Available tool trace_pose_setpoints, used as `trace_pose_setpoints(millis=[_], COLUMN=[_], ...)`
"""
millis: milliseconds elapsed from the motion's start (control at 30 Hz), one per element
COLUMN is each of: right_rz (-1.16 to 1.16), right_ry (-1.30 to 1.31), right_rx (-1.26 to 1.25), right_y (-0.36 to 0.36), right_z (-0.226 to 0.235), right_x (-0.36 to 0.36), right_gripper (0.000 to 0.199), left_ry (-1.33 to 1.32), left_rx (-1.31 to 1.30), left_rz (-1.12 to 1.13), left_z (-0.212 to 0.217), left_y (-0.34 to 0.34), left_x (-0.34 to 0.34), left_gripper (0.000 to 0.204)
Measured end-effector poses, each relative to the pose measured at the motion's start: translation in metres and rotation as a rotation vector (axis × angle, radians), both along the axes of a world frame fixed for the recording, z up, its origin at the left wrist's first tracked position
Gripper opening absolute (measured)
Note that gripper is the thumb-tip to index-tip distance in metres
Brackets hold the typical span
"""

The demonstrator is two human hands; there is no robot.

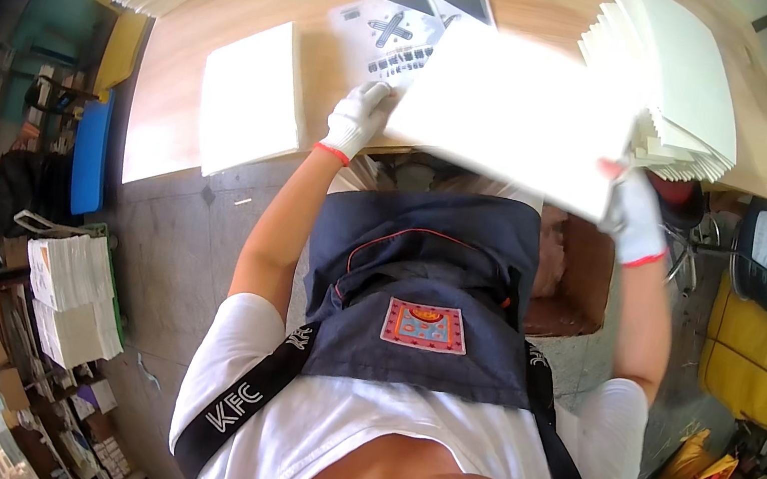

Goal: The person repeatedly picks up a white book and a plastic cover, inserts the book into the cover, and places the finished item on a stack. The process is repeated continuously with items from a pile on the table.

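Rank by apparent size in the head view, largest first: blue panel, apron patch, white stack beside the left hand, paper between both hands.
1. Paper
2. White stack
3. Blue panel and apron patch: too alike to rank.

White held paper and fanned sheets obstruct; far-left tabletop offers passage.

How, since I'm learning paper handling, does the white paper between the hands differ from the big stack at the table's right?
The white paper is between the left hand and right hand; the big stack rests on the table. The white paper has fairly straight edges; the big stack has staggered ones. Both look pale and plain-faced.
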State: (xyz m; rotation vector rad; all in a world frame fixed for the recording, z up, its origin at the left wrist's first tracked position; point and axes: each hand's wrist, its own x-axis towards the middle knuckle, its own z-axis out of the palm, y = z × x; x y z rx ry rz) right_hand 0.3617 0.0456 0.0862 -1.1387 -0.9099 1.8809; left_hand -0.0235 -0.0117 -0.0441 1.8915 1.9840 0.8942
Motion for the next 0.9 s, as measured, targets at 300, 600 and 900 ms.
trace_pose_setpoints(millis=[300, 600, 900], right_rz=[0.053, -0.114, -0.226], right_ry=[0.3, 0.419, 0.337], right_rx=[-0.404, -0.391, -0.282], right_y=[-0.06, -0.09, -0.113], right_z=[-0.135, -0.126, -0.105], right_x=[-0.018, -0.064, -0.094], right_gripper=[0.019, 0.013, 0.015], left_ry=[0.329, -0.313, -0.166], left_rx=[0.175, 0.039, 0.265], left_rz=[0.151, 0.015, 0.21], left_z=[0.012, 0.022, 0.009], left_y=[-0.015, -0.002, -0.038], left_x=[0.005, -0.013, 0.034], left_gripper=[0.027, 0.036, 0.04])
